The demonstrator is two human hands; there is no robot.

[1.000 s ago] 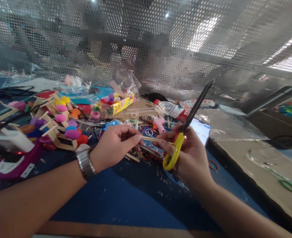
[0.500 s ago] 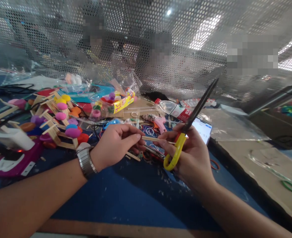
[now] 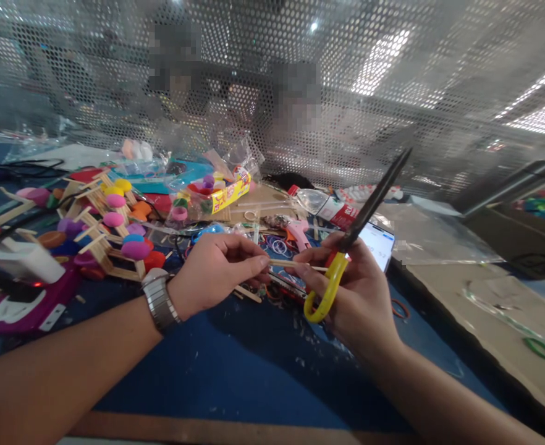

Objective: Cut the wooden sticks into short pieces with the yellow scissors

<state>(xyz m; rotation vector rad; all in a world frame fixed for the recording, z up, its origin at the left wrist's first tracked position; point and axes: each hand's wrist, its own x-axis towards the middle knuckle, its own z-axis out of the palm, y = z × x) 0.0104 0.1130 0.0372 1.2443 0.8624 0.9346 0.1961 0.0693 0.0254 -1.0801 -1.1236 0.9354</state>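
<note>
The left hand [image 3: 221, 272] and right hand [image 3: 356, 293] each have their grip pinched on a thin wooden stick [image 3: 282, 264] above the blue tabletop [image 3: 217, 371], yellow-handled scissors [image 3: 332, 284] in the right partly blocking my view of a lit smartphone [image 3: 378, 244], near a bottle [image 3: 316, 203] whose red label I can't read.

Craft workshop: pink glue gun [image 3: 299, 233], scissors [image 3: 354, 230], cluttered blue table [image 3: 235, 371]

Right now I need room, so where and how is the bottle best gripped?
The bottle is probably best gripped at its clear shoulder, behind the cap, coming from above and the left. It lies on its side with the cap pointing left, while its label end runs behind the scissors in the right hand.
</note>
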